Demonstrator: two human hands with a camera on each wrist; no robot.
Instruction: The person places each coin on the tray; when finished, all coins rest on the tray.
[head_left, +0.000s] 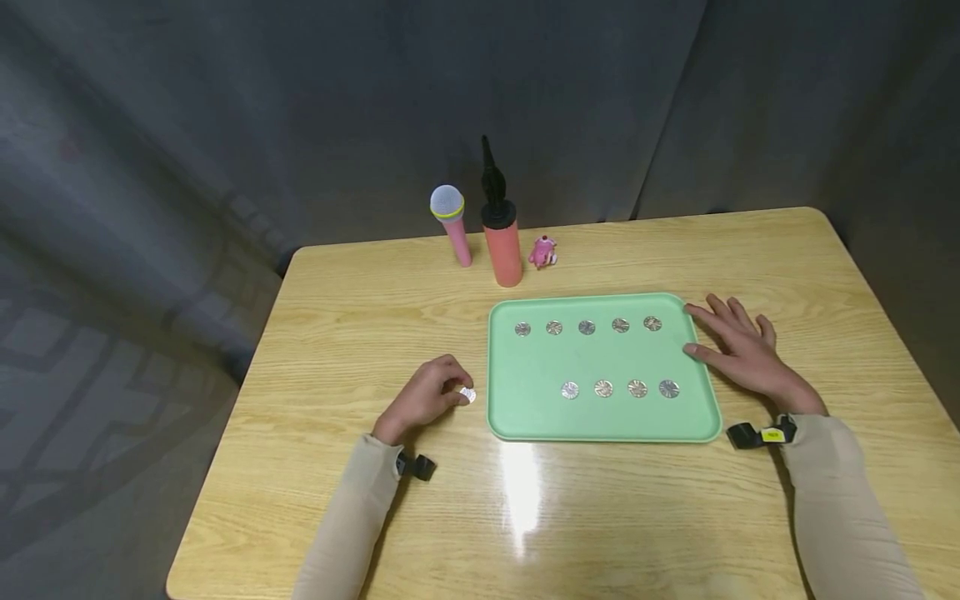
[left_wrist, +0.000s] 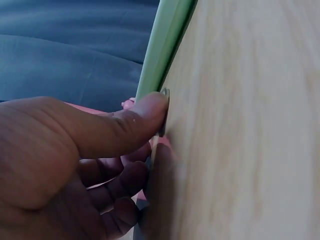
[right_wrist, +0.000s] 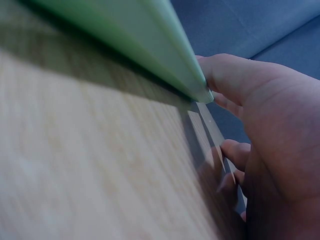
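Left of the green tray (head_left: 528, 375), my left hand (head_left: 427, 393) pinches a silvery coin (head_left: 468, 394) with a radial pattern between thumb and finger, at the wooden table's surface. In the left wrist view only the edge of this coin (left_wrist: 166, 94) shows past the thumb. My right hand (head_left: 744, 354) has its fingers spread, with thumb and forefinger at the tray's right rim. The right wrist view shows the thumb against the rim (right_wrist: 185, 65). Several coins like it lie in the tray, in a back row (head_left: 587, 327) and a front row (head_left: 603, 389).
Behind the tray stand a pink toy microphone (head_left: 459, 242), a red hand pump (head_left: 504, 254) with a black nozzle, and a small pink figure (head_left: 543, 252). Dark curtains (head_left: 525, 100) hang beyond the table (head_left: 360, 308).
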